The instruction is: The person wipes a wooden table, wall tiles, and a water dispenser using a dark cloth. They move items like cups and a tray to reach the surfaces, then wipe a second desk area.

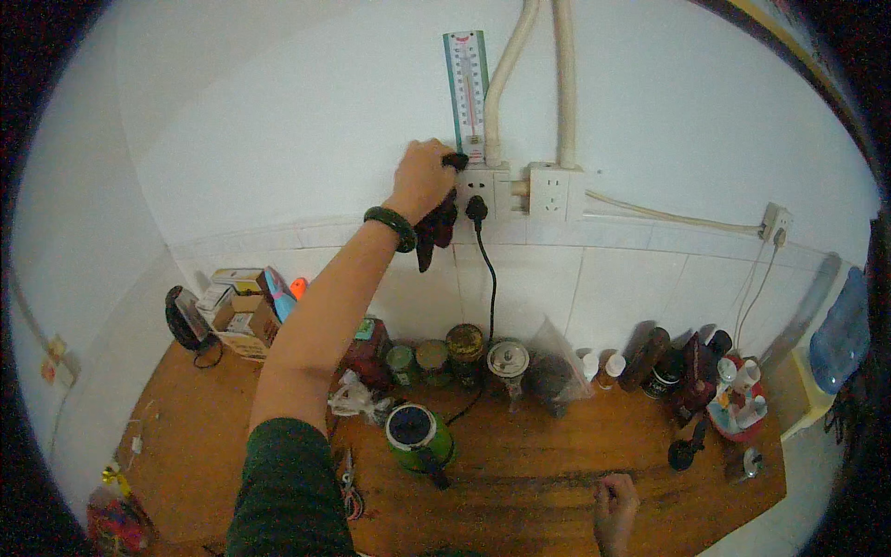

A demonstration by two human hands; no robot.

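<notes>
My left hand [426, 174], with a dark green bangle [391, 228] on the wrist, is raised against the wall. It grips a dark, soft-looking item [437, 226], perhaps a glove, which hangs below the fingers; part of it is hidden. Just right of this hand are a wall thermometer [470, 97] and a white socket box [480, 177] with a black plug [477, 207] in it. Low over the wooden table [529, 508], my right hand [616, 503] has its fingers curled, and nothing shows in them. Left of it stands a green electric kettle [420, 442] with a black handle.
Jars [465, 348], a clear plastic bag [557, 369] and bottles [612, 365] line the wall. Scissors [350, 487] lie left of the kettle. A cardboard box [243, 324] stands back left, a tray of small items [739, 411] at right. The black cord [493, 278] hangs down behind the jars.
</notes>
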